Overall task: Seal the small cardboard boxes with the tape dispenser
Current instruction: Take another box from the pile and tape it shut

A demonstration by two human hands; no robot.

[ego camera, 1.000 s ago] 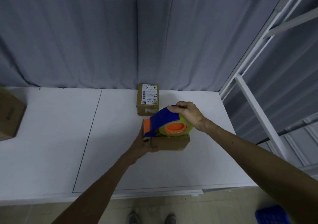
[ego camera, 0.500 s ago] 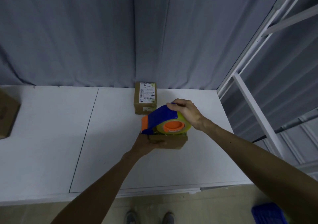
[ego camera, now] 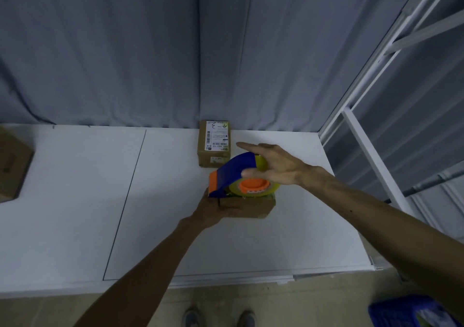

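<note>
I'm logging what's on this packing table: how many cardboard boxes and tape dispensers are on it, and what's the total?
Tape dispenser: 1
Cardboard boxes: 3, namely the box under the tape dispenser, the labelled box behind it, and the box cut off at the left edge
Total: 4

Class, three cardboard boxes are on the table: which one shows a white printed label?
The box at the back, by the curtain; the held box and the left-edge box show none.
</note>
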